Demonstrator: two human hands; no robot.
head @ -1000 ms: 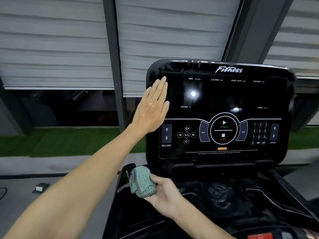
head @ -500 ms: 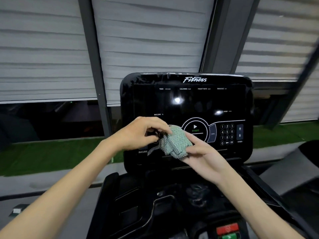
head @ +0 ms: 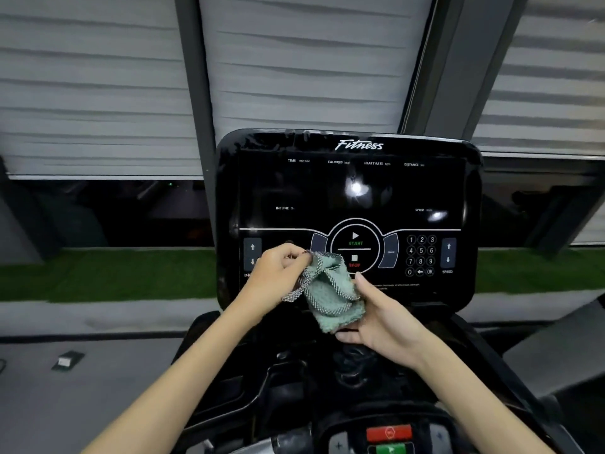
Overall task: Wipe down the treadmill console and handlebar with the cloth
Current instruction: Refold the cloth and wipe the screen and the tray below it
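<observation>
Hanging between the two hands, the cloth (head: 330, 298) is a soft, nubby piece in pale mint green, edged with a woven grey-and-white check band. It is crumpled into loose folds, and one checked corner trails down to the left. It sits in the air just in front of the lower middle of the console (head: 327, 188), covering part of the round panel marked START and STOP; whether it touches the surface I cannot tell.

The left hand (head: 278, 275) has its fingers curled and pinches the cloth's upper checked edge. The right hand (head: 386, 324) cradles the lower bunch, with the thumb raised along the cloth's right side and the fingers wrapped underneath.

The console is a wide, rounded rectangle of glossy black plastic, smooth enough to mirror two bright light spots. White lettering reads "Fitness" along the top, and a round-buttoned number keypad (head: 421, 255) sits at the lower right. Below it lies a dark, shiny moulded tray (head: 284, 381), and at the bottom edge a red button (head: 389, 432) sits above a green button (head: 389, 449).

Pale grey ribbed blinds (head: 91, 93) hang behind, above a strip of green turf (head: 108, 273).
</observation>
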